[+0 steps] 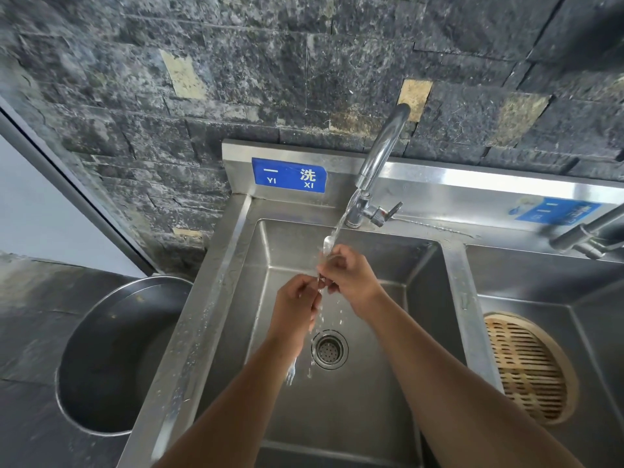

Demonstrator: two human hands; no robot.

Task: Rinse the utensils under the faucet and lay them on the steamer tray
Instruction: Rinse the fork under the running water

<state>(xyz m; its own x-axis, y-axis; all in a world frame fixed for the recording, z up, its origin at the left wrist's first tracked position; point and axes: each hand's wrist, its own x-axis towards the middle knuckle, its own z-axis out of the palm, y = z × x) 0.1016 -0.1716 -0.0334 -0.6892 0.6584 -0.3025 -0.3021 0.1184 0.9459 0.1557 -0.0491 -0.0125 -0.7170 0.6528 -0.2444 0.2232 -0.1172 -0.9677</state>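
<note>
both hands (324, 288) hold spoon (327, 245) under faucet (380, 160) w/ water

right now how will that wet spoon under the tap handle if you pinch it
The spoon is probably slippery: water from the faucet runs over it. It looks like thin metal, so likely stiff and light. Both the left hand and right hand grip it, which suggests it needs steadying.

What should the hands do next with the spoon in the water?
Probably carry the spoon right and lay it on the bamboo steamer tray. Both the left hand and right hand hold it under the faucet's stream, and the tray looks bare.
</note>
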